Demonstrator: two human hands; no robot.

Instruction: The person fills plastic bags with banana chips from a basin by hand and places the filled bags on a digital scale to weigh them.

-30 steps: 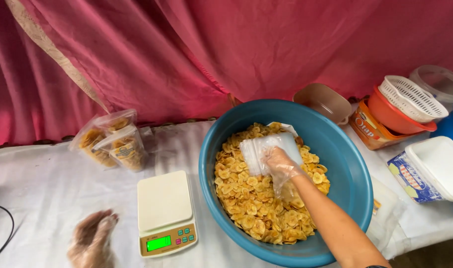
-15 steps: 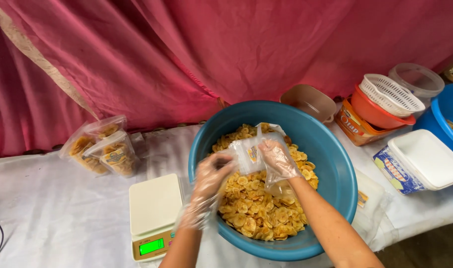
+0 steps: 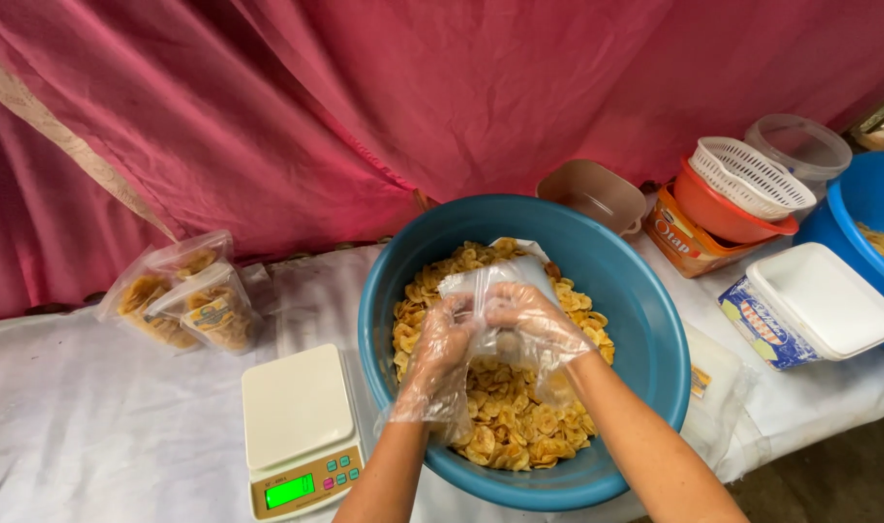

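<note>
Fingers of both hands meet at the middle of the frame, pinching the lower edge of a clear plastic bag [image 3: 500, 286] that lies over the heap of banana chips [image 3: 505, 407]. The left hand [image 3: 440, 341], in a loose transparent glove, grasps the bag's lower left part, and the right hand [image 3: 531, 324], also gloved, grasps its lower right part; both are closed on the plastic, not released. From this double grip the bag extends toward the top of the frame, so its long axis runs roughly from the hands to the far rim of the teal basin [image 3: 645, 320], a little tilted to the right. Both hands are equally near to it, as both touch it. The chips fill the basin under and around the hands. Left of the basin, just beside it, stands a small digital kitchen scale [image 3: 297, 407] on the white tablecloth [image 3: 93, 426]. Farther to the upper left lie filled bags of chips [image 3: 185, 300]. At the right edge are a white lidded box [image 3: 820, 300] and stacked plastic containers [image 3: 742, 189].
</note>
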